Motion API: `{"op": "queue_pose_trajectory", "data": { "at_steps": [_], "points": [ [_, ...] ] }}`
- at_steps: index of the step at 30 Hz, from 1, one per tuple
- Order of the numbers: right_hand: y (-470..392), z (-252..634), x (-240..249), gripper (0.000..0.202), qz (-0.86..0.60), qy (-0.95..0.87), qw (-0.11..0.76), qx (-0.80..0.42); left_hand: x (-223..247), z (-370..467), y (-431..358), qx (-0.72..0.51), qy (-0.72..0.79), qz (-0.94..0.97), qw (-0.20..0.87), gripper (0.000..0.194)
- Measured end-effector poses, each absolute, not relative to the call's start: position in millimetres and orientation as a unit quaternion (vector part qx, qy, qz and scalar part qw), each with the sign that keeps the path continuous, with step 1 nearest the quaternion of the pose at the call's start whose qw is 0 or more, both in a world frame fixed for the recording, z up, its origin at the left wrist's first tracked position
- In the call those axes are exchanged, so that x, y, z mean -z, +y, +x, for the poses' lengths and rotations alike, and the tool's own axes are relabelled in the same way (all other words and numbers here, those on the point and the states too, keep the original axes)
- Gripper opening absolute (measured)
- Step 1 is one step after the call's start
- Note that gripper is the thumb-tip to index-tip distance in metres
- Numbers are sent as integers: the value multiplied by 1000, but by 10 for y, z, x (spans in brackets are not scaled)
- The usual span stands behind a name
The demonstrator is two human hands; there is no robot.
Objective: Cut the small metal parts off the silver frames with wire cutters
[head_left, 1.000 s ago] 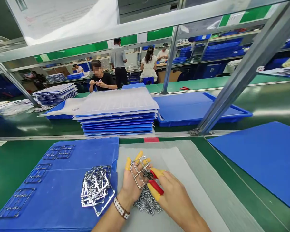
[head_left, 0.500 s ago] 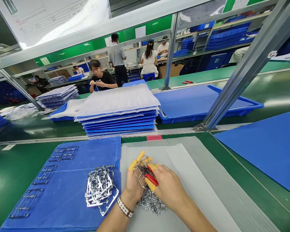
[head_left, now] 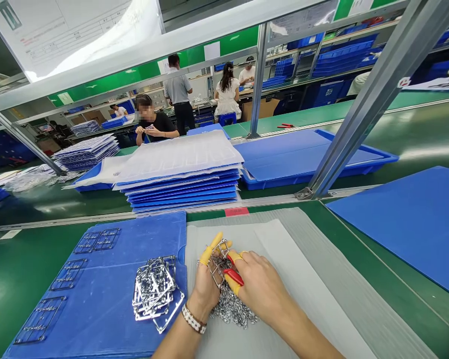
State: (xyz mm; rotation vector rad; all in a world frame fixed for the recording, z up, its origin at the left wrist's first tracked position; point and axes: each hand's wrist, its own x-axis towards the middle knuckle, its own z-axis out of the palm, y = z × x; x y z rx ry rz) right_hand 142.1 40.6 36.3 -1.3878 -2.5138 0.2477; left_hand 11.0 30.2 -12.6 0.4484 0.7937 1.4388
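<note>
Currently we hold the frame tilted in our left hand, just left of the pliers our right hand grips, handles slanting toward it.

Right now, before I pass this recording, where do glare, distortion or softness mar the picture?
In the head view, white glare washes out part of the hanging sheet; in the head view, a bright streak crosses the green benchtop at right; in the head view, the thick metal post leans steeply, perhaps from camera tilt; in the head view, links in the chain heap blend together.
</note>
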Motion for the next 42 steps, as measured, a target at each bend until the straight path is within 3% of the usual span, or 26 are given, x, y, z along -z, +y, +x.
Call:
{"op": "queue_pose_trajectory", "data": {
  "at_steps": [10, 17, 26, 34, 42],
  "points": [
    [466, 1471, -519, 17, -460, -871, 93, -147, 142, 93, 276, -624, 380, 213, 649, 51],
    [420, 1385, -536, 24, -483, -866, 56, -116, 208, 91, 308, -636, 386, 212, 633, 51],
    [520, 1543, -478, 22, -513, -850, 78, -94, 20, 82, 283, -603, 319, 121, 721, 43],
    [614, 1511, -384, 19, -514, -850, 81, -80, 4, 84, 299, -608, 298, 109, 728, 36],
    [605, 1499, -404, 17, -511, -853, 75, -71, 67, 72, 291, -611, 338, 130, 704, 43]
  ]
}}
